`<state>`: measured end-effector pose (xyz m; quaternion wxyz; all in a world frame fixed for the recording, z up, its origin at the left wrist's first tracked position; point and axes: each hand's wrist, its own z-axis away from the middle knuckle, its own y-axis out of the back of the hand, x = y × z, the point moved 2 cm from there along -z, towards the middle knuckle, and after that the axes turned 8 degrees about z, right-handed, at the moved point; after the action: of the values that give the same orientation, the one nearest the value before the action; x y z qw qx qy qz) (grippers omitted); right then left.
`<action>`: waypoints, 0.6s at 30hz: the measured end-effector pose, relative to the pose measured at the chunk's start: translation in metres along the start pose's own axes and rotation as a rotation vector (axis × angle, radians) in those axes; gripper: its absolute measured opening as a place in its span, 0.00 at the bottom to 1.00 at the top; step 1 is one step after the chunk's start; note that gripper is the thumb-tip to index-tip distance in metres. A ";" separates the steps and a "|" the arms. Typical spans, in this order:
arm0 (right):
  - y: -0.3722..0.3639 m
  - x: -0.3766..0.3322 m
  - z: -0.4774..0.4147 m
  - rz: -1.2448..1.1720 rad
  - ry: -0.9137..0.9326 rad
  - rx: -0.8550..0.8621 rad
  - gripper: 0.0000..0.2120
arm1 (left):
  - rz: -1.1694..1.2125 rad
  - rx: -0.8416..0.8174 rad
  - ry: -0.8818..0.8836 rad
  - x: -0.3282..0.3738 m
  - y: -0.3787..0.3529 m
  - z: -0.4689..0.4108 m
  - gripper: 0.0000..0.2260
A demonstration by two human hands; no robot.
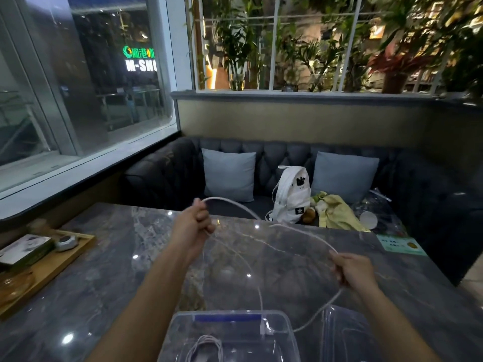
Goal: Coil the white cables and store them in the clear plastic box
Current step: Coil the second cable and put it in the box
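My left hand [194, 222] is raised over the marble table [117, 270] and grips one part of a long white cable [304, 232]. My right hand [351, 270] pinches the same cable farther right, so the cable arcs in a wide loop between them. One strand hangs down from my left hand, and its plug end dangles over the clear plastic box [285, 322] at the near edge. A coiled white cable [206, 347] lies inside the box at its left.
The box's clear lid [347, 333] lies to its right. A wooden tray [52, 267] with a book and small items sits at the left. A dark sofa [282, 158] behind the table holds cushions, a white backpack [291, 195] and a yellow cloth.
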<state>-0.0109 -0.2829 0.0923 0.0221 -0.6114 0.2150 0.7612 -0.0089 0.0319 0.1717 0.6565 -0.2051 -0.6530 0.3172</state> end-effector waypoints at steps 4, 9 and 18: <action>-0.003 0.022 0.000 0.290 0.030 -0.062 0.20 | 0.004 0.007 0.006 0.002 0.013 -0.001 0.16; -0.030 -0.016 0.025 0.805 0.360 -0.118 0.29 | -0.277 -0.215 0.027 -0.013 -0.004 0.005 0.14; -0.061 -0.109 0.084 0.344 0.945 -0.377 0.22 | -0.696 -0.634 0.142 -0.024 -0.054 0.034 0.12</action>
<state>-0.0428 -0.1729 0.1898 -0.3123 -0.8367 0.1583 0.4211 -0.0332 -0.0285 0.1934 0.6717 -0.1854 -0.7011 -0.1513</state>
